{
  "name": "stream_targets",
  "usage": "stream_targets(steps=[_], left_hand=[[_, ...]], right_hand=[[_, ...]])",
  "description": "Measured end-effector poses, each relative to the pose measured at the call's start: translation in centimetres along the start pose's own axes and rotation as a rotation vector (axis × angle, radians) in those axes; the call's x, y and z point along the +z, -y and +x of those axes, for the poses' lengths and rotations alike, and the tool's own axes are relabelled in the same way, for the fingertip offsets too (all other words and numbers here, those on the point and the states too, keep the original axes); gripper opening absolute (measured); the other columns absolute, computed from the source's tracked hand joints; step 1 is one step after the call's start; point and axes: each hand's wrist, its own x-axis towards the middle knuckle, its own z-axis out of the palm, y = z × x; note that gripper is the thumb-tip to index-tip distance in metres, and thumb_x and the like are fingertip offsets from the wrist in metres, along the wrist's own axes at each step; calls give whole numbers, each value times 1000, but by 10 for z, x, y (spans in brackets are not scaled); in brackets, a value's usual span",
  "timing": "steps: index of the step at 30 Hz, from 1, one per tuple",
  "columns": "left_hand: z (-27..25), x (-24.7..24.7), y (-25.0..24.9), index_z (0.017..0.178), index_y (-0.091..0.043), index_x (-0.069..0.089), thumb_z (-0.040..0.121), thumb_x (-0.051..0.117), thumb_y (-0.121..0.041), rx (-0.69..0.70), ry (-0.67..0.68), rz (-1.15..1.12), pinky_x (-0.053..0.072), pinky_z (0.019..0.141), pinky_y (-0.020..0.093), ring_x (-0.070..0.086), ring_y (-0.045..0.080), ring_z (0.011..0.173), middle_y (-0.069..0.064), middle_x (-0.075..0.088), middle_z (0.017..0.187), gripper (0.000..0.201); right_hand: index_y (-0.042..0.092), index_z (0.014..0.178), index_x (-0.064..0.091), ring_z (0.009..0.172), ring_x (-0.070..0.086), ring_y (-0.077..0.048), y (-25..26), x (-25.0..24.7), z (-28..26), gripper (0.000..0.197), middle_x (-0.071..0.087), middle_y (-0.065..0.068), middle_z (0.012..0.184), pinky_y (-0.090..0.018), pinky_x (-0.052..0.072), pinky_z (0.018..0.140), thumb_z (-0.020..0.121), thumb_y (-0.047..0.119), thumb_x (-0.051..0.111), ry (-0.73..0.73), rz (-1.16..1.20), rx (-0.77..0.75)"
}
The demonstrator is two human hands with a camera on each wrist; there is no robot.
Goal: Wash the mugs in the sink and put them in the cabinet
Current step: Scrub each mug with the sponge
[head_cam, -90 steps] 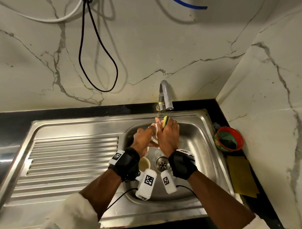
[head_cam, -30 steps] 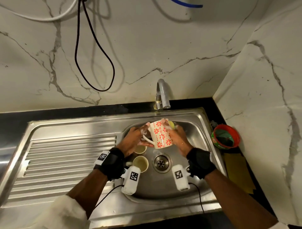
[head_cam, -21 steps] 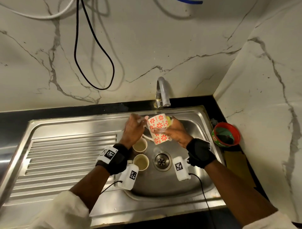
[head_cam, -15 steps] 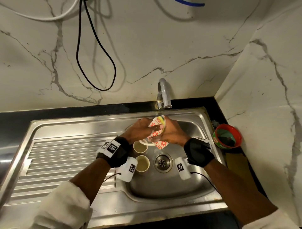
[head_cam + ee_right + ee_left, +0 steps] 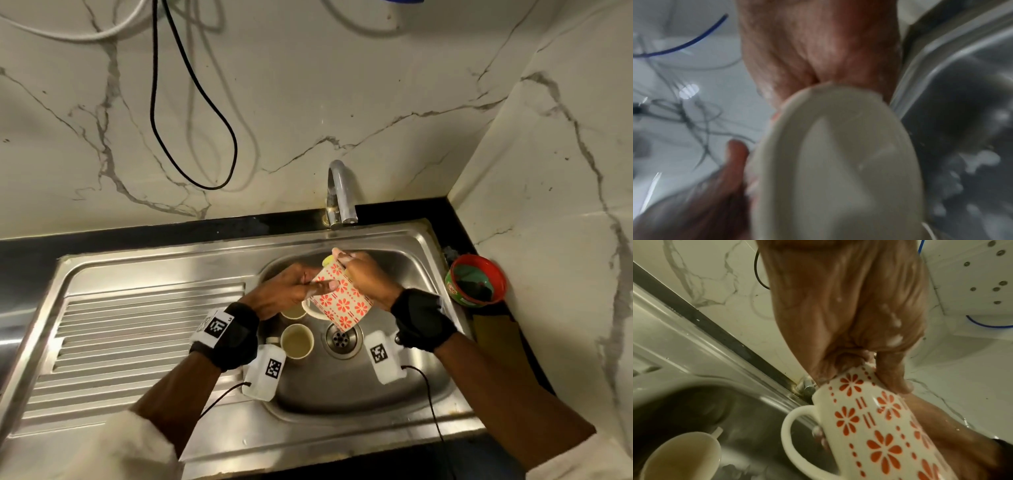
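A white mug with red flowers is held tilted over the sink basin, handle on its underside. My left hand grips its side near the upper end, thumb across the pattern; the left wrist view shows soapy fingers pinching the mug. My right hand holds a yellow-green sponge against the upper end. The right wrist view is blurred and shows one round end of the mug below my right hand. Two plain cream mugs stand in the basin.
The tap stands behind the basin, with the drain below the mug. A ribbed draining board lies to the left. A red bowl and a flat dark cloth sit on the right counter by the marble wall.
The flowered mug has been turned between my hands. It now tilts with its lower end toward the drain, and the sponge has moved to its upper end.
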Motion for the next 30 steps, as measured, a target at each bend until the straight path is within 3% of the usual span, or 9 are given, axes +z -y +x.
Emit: stream_targets(steps=[4,6,10,13,16,20,23,26,30], left_hand=[[2,-5,4,117,2,64,97,57,-13,37,-57,-23,56,92,36,69,25,102,12,72,110,26],[-1,-4,5,116,-1,65,96,58,-16,24,-30,-22,55,94,39,69,26,104,12,72,111,26],[-6,0,2,114,-6,67,95,57,-17,2,-3,-134,54,95,36,69,27,106,10,74,111,24],[-1,-5,-4,111,-3,68,97,56,-22,8,-80,-180,51,99,37,68,27,106,13,73,110,26],[7,-13,4,106,-3,68,97,56,-22,-8,-179,-309,50,96,38,67,26,103,15,72,106,25],[16,-10,13,127,7,54,86,73,-38,-87,-318,-548,45,105,53,57,42,120,24,64,122,63],[19,-4,16,124,9,58,95,61,-33,-109,-381,-622,41,105,54,60,38,109,27,63,119,51],[19,3,25,126,6,58,96,59,-30,-157,-441,-712,42,108,54,60,39,115,25,64,122,47],[19,16,32,129,6,55,99,54,-25,-123,-442,-820,39,109,54,57,38,116,25,62,121,43]], right_hand=[[15,125,59,100,60,-8,-11,24,-9,31,63,0,116,-20,47,88,102,25,41,-275,-393,-575],[17,112,63,84,63,-8,-18,14,-1,26,67,1,98,-22,49,77,103,29,41,-199,-273,-413],[13,84,58,54,59,-12,-8,-9,-4,39,62,-2,63,-26,43,67,104,34,32,259,475,301],[9,89,61,61,67,-18,3,-14,-11,39,68,-10,72,-33,44,73,104,29,31,239,714,358],[18,97,65,74,66,-16,12,-12,-7,36,70,-3,81,-31,48,73,103,38,36,-26,456,141],[18,107,65,94,63,-18,13,25,-9,26,67,-6,100,-38,55,84,101,31,43,-597,-212,-427],[6,132,53,132,42,-24,-13,39,-8,39,49,-14,137,-33,35,112,99,22,39,-631,-637,-813],[16,137,47,126,49,-16,-18,40,-11,39,50,-7,138,-27,43,104,103,29,34,-528,-230,-616],[19,97,61,83,66,-28,-4,40,16,34,67,-13,93,-44,57,75,99,43,36,-676,246,-168]])
